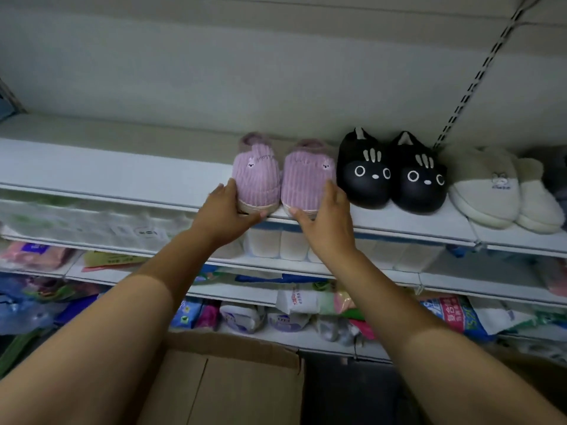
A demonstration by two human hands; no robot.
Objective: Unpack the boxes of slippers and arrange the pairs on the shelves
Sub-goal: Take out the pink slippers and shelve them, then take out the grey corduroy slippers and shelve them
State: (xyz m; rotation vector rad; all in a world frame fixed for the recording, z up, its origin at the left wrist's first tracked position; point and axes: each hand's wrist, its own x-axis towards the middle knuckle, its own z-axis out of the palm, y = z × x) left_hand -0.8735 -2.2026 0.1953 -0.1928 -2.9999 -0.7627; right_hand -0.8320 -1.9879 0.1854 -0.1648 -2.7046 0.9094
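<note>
Both hands up at the top shelf [107,176]. My left hand [225,210] cups the toe of the left purple slipper [256,176], thumb tucked under the front of the sole and fingers wrapped round its outer side. My right hand [325,216] does the same on the right purple slipper [306,176], thumb at the sole's front edge and fingers down in the gap beside the black cat slippers [389,173]. The purple pair sits toes-out at the shelf's front lip, side by side and all but touching, with the cream slippers [503,191] further along to the right. These should be feather-light, I'd say: ribbed corduroy uppers and fluffy lining, soft enough to squash if I pinch the top. So the grip belongs low, on the firmer sole rim at the toe, nudging rather than squeezing. That fabric shouldn't slip. My main worry is knocking the cat pair out of line. The cardboard box [233,378] sits below me.
</note>
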